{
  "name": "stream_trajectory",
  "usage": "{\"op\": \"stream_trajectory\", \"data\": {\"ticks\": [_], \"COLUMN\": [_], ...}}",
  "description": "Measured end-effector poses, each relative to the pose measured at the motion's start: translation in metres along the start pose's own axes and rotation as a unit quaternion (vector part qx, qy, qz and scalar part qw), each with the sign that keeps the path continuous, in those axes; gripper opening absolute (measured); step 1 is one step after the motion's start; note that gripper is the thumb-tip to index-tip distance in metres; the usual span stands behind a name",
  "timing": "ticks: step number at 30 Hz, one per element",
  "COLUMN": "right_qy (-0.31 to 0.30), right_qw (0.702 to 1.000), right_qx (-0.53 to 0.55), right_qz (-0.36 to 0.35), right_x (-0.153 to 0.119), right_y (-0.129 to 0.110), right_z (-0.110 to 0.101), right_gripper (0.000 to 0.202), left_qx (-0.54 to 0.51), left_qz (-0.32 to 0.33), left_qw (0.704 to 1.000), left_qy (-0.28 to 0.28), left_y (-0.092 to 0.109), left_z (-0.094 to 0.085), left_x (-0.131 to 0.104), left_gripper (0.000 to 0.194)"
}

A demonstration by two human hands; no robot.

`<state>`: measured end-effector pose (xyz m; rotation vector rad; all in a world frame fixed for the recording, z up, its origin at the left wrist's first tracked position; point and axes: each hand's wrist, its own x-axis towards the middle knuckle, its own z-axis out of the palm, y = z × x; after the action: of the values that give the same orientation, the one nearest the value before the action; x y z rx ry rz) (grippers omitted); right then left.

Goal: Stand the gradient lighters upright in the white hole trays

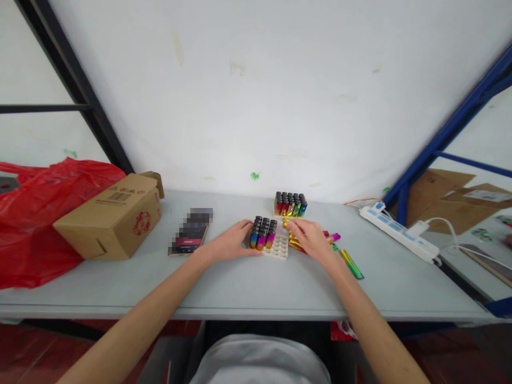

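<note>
Upright lighters (262, 233) with black tops and shiny multicoloured bodies fill the left part of a pale tray (281, 248) with round holes. My left hand (230, 244) is curved around the tray's left side, its thumb along the front edge. On the tray's right, my right hand (310, 238) has its fingers closed at a small gold piece (285, 222), which looks like part of a lighter and is mostly hidden. Beneath and beside that hand lie loose shiny gold, red and pink pieces (295, 244), partly covered. A green and yellow piece (352, 264) lies farther right.
Behind the tray stands a full block of lighters (290, 204). A phone (192, 232), a cardboard box (116, 213) and a red plastic bag (44, 213) are on the left. At right sits a white power strip (400, 233) with cables, near a blue frame (436, 144).
</note>
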<state>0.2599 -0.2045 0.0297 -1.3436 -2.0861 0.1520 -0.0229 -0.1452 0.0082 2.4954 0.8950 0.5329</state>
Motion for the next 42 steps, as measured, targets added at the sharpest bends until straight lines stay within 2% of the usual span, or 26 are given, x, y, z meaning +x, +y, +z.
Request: {"op": "stream_trajectory", "data": {"ticks": [2, 4, 8, 13, 15, 17, 19, 22, 24, 26, 28, 31, 33, 35, 38, 42], "right_qy": [0.015, -0.007, -0.028, -0.066, -0.050, 0.000, 0.086, 0.202, 0.208, 0.161, 0.099, 0.034, 0.048, 0.087, 0.111, 0.114], "right_qw": [0.999, 0.996, 0.989, 0.993, 0.996, 0.993, 0.971, 0.890, 0.835, 0.814, 0.824, 0.877, 0.928, 0.964, 0.980, 0.983], "right_qx": [-0.031, -0.083, -0.133, -0.082, -0.035, 0.047, 0.157, 0.351, 0.461, 0.519, 0.525, 0.449, 0.343, 0.226, 0.118, 0.093], "right_qz": [0.022, 0.036, 0.050, 0.045, 0.066, 0.110, 0.160, 0.210, 0.217, 0.205, 0.188, 0.167, 0.138, 0.112, 0.114, 0.114], "right_x": [-0.001, -0.002, 0.003, 0.012, 0.012, 0.011, 0.011, 0.016, 0.020, 0.021, 0.020, 0.015, 0.011, 0.008, 0.003, -0.002], "right_y": [0.024, 0.050, 0.087, 0.093, 0.091, 0.087, 0.081, 0.060, 0.041, 0.019, 0.001, -0.015, -0.018, -0.019, -0.020, -0.022], "right_z": [-0.014, -0.023, -0.021, -0.010, -0.009, -0.009, -0.010, -0.014, -0.015, -0.013, -0.007, 0.010, 0.020, 0.026, 0.030, 0.030], "right_gripper": [0.036, 0.028, 0.022, 0.013, 0.010, 0.016, 0.029, 0.046, 0.049, 0.048, 0.043, 0.038, 0.036, 0.043, 0.048, 0.038], "left_qx": [0.004, 0.009, 0.018, 0.018, 0.017, 0.015, 0.016, 0.017, 0.020, 0.022, 0.020, 0.017, 0.018, 0.013, -0.002, -0.008], "left_qz": [-0.004, -0.005, -0.006, -0.017, -0.014, -0.011, -0.010, -0.008, -0.003, 0.004, 0.009, 0.007, 0.007, 0.011, 0.010, 0.006], "left_qw": [1.000, 1.000, 1.000, 1.000, 1.000, 1.000, 1.000, 1.000, 1.000, 1.000, 1.000, 1.000, 1.000, 1.000, 1.000, 1.000], "left_qy": [0.000, -0.001, -0.007, -0.014, -0.012, -0.013, -0.016, -0.011, -0.005, -0.003, -0.001, 0.000, 0.001, 0.003, 0.003, -0.002], "left_y": [0.000, 0.000, -0.001, 0.000, 0.001, 0.002, 0.002, 0.001, 0.000, 0.000, -0.001, -0.002, -0.003, -0.003, -0.003, -0.002], "left_z": [-0.001, -0.001, 0.000, -0.001, -0.002, -0.003, -0.003, -0.002, -0.001, -0.001, -0.001, 0.000, 0.001, 0.001, 0.001, 0.000], "left_x": [0.000, 0.000, 0.001, 0.001, 0.001, 0.000, 0.000, 0.000, 0.000, 0.000, 0.000, 0.000, 0.000, 0.000, -0.001, 0.000], "left_gripper": [0.083, 0.082, 0.081, 0.086, 0.085, 0.084, 0.084, 0.084, 0.084, 0.082, 0.081, 0.081, 0.080, 0.079, 0.079, 0.081]}}
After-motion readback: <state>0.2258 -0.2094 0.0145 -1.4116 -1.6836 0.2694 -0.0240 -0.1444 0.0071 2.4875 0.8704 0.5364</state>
